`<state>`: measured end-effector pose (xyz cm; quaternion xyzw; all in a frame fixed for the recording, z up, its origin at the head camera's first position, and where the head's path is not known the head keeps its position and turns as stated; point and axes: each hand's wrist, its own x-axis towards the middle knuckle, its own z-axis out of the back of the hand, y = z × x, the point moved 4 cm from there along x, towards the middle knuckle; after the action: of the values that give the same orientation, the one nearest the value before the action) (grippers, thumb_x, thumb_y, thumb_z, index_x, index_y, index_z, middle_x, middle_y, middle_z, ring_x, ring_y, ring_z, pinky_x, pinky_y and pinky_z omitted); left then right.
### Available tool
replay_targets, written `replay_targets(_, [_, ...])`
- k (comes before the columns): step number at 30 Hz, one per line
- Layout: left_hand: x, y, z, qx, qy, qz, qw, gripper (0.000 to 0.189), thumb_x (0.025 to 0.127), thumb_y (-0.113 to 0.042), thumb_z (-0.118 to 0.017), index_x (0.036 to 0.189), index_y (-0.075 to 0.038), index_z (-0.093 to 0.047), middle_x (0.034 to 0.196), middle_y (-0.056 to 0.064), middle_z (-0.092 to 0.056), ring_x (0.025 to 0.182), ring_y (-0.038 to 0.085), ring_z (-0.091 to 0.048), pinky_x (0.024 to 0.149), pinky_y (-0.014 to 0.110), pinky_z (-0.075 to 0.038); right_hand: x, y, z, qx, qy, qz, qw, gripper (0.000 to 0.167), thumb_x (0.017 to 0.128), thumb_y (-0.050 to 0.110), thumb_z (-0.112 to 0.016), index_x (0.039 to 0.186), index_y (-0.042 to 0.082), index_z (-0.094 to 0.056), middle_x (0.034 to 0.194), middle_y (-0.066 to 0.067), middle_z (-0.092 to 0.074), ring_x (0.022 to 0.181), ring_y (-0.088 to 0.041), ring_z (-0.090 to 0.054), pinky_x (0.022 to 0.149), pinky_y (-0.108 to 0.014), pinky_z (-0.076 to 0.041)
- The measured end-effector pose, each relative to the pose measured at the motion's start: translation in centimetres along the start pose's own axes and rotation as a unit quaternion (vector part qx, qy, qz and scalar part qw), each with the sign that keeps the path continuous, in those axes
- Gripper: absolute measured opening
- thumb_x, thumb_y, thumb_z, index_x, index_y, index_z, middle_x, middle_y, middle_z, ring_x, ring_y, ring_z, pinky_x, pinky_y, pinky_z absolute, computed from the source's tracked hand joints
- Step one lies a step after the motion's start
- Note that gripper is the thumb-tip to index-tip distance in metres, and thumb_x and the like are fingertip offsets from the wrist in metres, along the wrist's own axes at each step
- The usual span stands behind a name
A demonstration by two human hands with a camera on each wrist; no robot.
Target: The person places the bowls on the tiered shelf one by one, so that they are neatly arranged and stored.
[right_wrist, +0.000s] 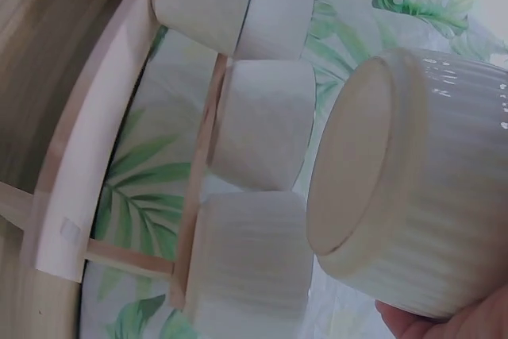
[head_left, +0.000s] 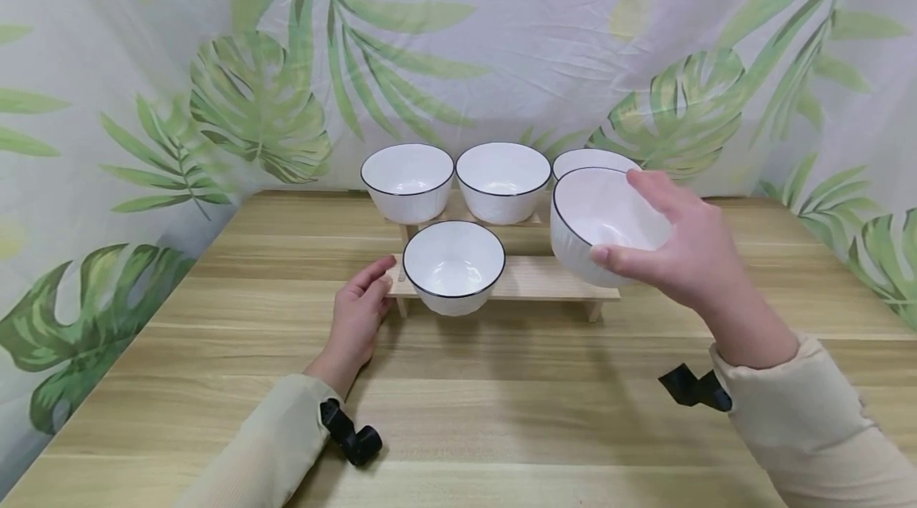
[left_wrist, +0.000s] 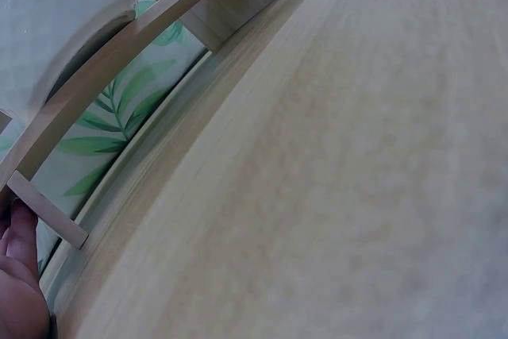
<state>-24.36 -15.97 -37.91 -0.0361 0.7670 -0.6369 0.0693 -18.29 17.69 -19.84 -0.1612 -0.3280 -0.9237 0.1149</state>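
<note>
My right hand (head_left: 688, 245) grips a white bowl (head_left: 583, 245) with a thin dark rim, thumb on the near side and fingers on the far side. The bowl is tilted, raised over the right part of the lower shelf; its ribbed wall and base (right_wrist: 357, 164) show in the right wrist view. At the left end of the two-step wooden stand (head_left: 548, 279), my left hand (head_left: 356, 317) holds the shelf end. Another bowl (head_left: 454, 265) sits on the left of that lower shelf. Fingers (left_wrist: 24, 236) show at the stand's leg in the left wrist view.
Three more dark-rimmed white bowls stand along the upper shelf: a left bowl (head_left: 408, 185), a middle bowl (head_left: 504, 185), and a right bowl (head_left: 598, 158) partly hidden by the held one. A wooden table (head_left: 501, 420) carries the stand, before a leaf-print cloth (head_left: 530, 54).
</note>
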Motion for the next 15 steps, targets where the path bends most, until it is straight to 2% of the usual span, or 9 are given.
replay_targets(8, [0.0, -0.1, 0.0, -0.002, -0.004, 0.0, 1.0, 0.038, 0.093, -0.004, -0.043, 0.13, -0.001, -0.051, 0.131, 0.009, -0.049, 0.093, 0.002, -0.057, 0.075, 0.016, -0.048, -0.7, 0.0, -1.8, 0.02, 0.005, 0.041, 0.9989, 0.079, 0.064, 0.031, -0.077, 0.132, 0.003, -0.049, 0.135, -0.019, -0.047, 0.123, -0.04, -0.041, 0.09, -0.052, -0.037])
replay_targets(15, [-0.1, 0.0, 0.0, -0.004, -0.004, 0.006, 1.0, 0.038, 0.093, -0.004, -0.043, 0.13, -0.001, -0.051, 0.131, 0.009, -0.049, 0.092, 0.002, -0.057, 0.074, 0.016, -0.048, -1.0, -0.7, -3.3, 0.034, 0.018, 0.041, 0.9984, 0.08, 0.062, 0.03, -0.077, 0.131, 0.0, -0.05, 0.136, -0.022, -0.045, 0.127, -0.04, -0.037, 0.096, -0.056, -0.033])
